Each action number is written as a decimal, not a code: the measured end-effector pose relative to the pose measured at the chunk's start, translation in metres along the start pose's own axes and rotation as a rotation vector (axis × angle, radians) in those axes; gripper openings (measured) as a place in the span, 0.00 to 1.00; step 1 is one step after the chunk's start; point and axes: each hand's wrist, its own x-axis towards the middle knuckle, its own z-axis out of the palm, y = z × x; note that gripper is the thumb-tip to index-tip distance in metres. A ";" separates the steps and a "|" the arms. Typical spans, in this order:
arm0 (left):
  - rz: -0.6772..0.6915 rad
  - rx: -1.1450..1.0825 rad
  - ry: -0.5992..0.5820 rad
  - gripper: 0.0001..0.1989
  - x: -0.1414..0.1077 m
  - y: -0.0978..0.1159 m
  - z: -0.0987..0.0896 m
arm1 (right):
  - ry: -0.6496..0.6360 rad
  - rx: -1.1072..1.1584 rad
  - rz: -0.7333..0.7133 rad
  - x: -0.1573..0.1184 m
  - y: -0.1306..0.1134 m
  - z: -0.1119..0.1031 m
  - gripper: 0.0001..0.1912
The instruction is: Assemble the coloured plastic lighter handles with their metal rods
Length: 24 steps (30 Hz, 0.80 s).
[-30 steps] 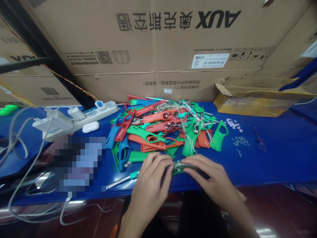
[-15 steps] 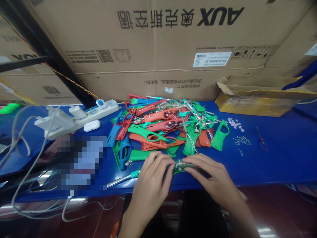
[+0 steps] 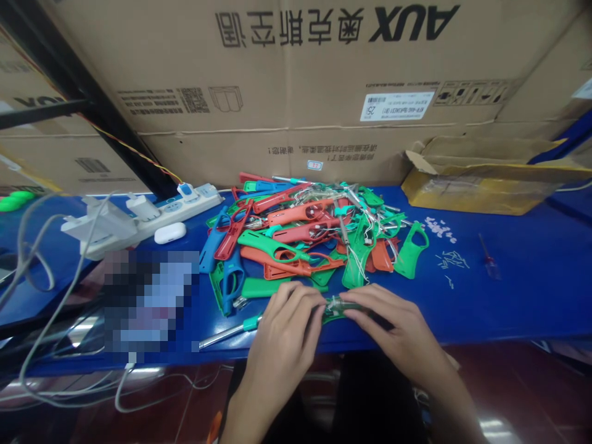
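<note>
A long-necked gas lighter (image 3: 226, 333) with a metal tube and a green collar lies at the table's front edge, its tube pointing left. My left hand (image 3: 289, 327) is closed over its middle, thumb and fingers pinching by the half-open body. On the right end, my right hand (image 3: 386, 317) grips the body between thumb and fingers. White and clear inner parts show in the gap between my hands; the rest is covered by my fingers. Just beyond lies a pile of red, green, blue and orange lighter shells (image 3: 291, 234) with loose tubes and wires.
Small pink pieces (image 3: 437, 229), several screws (image 3: 452, 260) and a screwdriver (image 3: 489, 262) lie to the right. An open carton (image 3: 467, 191) stands behind them. At left are a power strip (image 3: 161, 217), a white earphone case (image 3: 170, 232), cables and a blurred-out device (image 3: 157, 302).
The view has shifted very slightly. Both hands keep their grip on the lighter, with hardly any visible movement.
</note>
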 end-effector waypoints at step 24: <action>-0.008 -0.064 0.012 0.06 0.000 0.001 -0.002 | 0.030 -0.065 -0.074 -0.006 0.008 -0.001 0.12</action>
